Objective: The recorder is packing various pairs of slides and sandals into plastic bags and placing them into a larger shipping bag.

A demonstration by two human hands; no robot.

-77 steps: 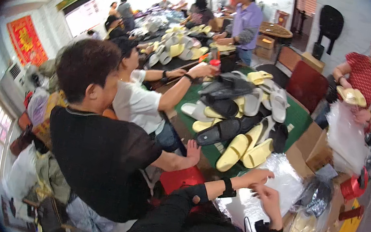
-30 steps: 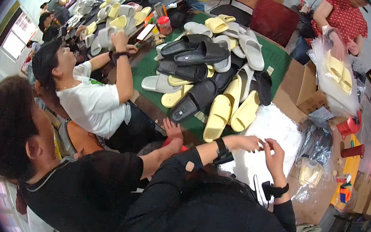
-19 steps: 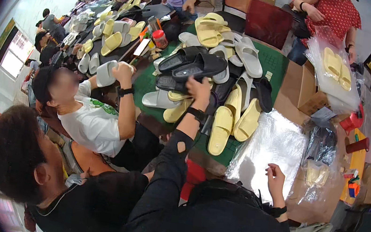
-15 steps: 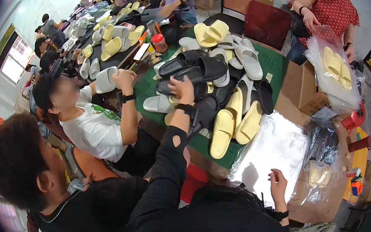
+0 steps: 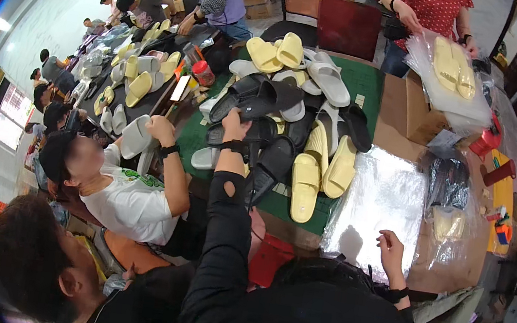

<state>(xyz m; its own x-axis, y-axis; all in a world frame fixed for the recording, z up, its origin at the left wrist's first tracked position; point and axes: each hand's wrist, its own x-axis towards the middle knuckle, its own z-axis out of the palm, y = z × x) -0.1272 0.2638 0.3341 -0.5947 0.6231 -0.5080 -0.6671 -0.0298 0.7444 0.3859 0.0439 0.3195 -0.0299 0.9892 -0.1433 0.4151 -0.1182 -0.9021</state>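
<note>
Left hand (image 5: 234, 126): your grip closes on a black slipper (image 5: 246, 134) in the pile.
Right hand (image 5: 390, 246): fingers loosely apart, holding nothing, beside the clear plastic bag (image 5: 376, 208).
Slipper: probably light, soft foam; take it by the strap.

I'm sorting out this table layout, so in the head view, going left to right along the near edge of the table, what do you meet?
Left hand reaching into the black slippers → pair of yellow slippers on the green mat → clear plastic bags → right hand at the bags' near edge → bagged black slippers.
</note>
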